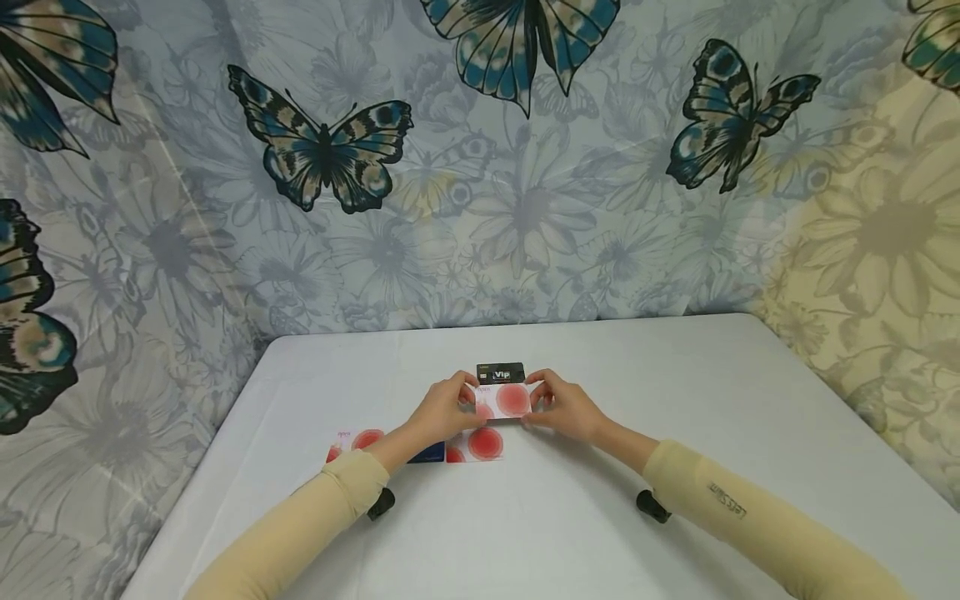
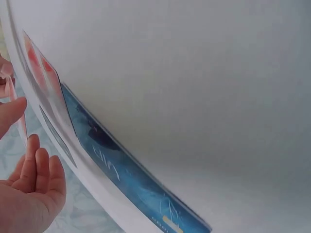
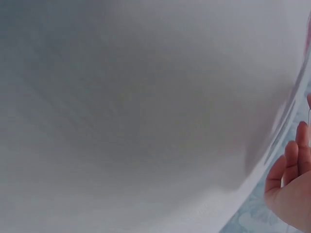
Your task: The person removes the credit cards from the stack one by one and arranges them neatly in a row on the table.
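Both hands pinch a white card with red circles (image 1: 504, 402) by its opposite side edges, above the table. My left hand (image 1: 441, 412) has it at the left edge, and my right hand (image 1: 568, 410) grips the right edge. Just beyond its top edge shows a black card marked "Vip" (image 1: 501, 372); its lower part is hidden. In the left wrist view, the held card (image 2: 20, 116) appears nearly edge-on between thumb and fingers. The right wrist view shows mostly the curled fingers (image 3: 290, 165) of the right hand, with the card almost out of frame.
Nearer me on the white table (image 1: 570, 533) lies a row: a red-and-white card (image 1: 485, 444), a blue card (image 1: 429, 453), and another red-and-white card (image 1: 367, 438). The left forearm partly covers this row. A butterfly-patterned cloth (image 1: 525, 217) hangs behind the table.
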